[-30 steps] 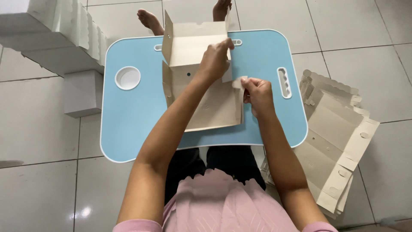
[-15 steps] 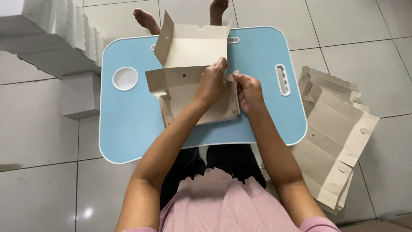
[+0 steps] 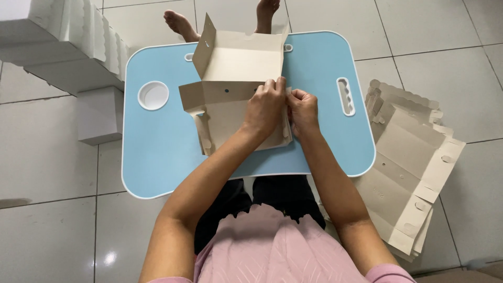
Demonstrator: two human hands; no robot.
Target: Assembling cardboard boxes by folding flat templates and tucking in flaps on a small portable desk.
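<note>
- Two bare hands meet at the right edge of a half-folded cardboard box blank [image 3: 230,78], which sits on a light blue lap table [image 3: 157,157].
- Left hand [image 3: 264,107] lies palm-down over the blank's right part, fingers together and curled onto the card edge.
- Right hand [image 3: 303,109] is just beside it, touching; fingertips pinch together on what looks like a small side flap, though the left hand hides most of that flap.
- Blank's far panel stands up, tilted; a left flap also rises, and the near panel lies flat on the table.
- Round white cup recess [image 3: 153,95] sits in the table's left part, well apart from the hands; a slotted groove [image 3: 345,96] is near the right hand.
- Stack of flat unfolded blanks [image 3: 408,162] lies on the tiled floor, right of the table.
- White scallop-edged boxes [image 3: 63,44] are piled on the floor to the left.
- Bare feet [image 3: 181,23] show beyond the table's far edge.
</note>
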